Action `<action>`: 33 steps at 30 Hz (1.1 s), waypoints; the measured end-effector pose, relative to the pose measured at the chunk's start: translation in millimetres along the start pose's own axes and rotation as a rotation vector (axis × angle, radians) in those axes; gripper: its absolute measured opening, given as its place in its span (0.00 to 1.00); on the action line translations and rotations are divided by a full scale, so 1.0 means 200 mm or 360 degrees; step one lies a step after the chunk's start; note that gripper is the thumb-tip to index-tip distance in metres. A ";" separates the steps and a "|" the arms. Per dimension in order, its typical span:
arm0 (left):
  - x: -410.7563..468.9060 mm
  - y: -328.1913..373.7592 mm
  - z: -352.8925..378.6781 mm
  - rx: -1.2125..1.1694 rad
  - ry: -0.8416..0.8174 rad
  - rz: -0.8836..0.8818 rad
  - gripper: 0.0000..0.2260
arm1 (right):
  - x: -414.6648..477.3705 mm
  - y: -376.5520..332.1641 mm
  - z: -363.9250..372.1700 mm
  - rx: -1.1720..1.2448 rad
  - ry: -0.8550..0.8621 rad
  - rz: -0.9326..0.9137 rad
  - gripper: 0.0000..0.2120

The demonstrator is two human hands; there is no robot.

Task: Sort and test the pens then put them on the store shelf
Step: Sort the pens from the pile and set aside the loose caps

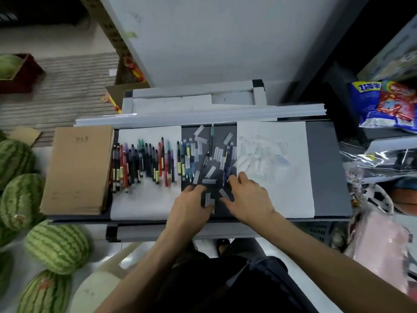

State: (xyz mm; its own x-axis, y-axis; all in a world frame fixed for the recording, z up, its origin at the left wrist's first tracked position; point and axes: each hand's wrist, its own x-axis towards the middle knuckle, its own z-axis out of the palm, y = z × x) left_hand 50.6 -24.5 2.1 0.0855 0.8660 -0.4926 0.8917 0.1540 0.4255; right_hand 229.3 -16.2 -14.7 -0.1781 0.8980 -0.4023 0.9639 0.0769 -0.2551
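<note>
A row of several coloured pens (144, 161) lies on a white sheet (144, 199) at the left of the dark tabletop (327, 168). More pens (187, 159) and several clear pen caps (212, 171) are scattered on the dark middle strip. A pile of clear caps (261, 154) sits on the right white sheet (282, 195). My left hand (190, 206) rests flat on the strip beside a few caps, fingers spread. My right hand (248, 197) lies next to it, fingers straight and touching caps near a purple pen (226, 175).
A stack of brown cardboard (76, 168) lies at the table's left end. Several watermelons (56, 247) sit on the floor to the left. Snack bags (388, 105) and wrapped goods crowd the right side. A white panel (203, 37) rises behind the table.
</note>
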 end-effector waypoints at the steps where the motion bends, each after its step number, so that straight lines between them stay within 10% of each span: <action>1: 0.00 0.01 0.03 -0.0025 0.0016 -0.0028 0.20 | 0.01 -0.01 0.01 0.0007 -0.0020 -0.0008 0.25; 15: 0.06 -0.01 0.10 0.0061 -0.0002 -0.0068 0.09 | 0.06 0.01 0.00 0.0148 0.0135 -0.0049 0.07; 33: 0.37 0.45 0.02 -0.0075 -0.0046 0.0210 0.09 | 0.00 0.55 -0.17 0.0263 0.0372 0.0583 0.13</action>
State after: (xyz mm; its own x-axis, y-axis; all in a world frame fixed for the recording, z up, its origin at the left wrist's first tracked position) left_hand 138.4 51.8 1.1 0.2139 0.8664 -0.4512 0.8500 0.0625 0.5231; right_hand 342.3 7.1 -13.0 0.2357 0.9282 -0.2879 0.9072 -0.3164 -0.2773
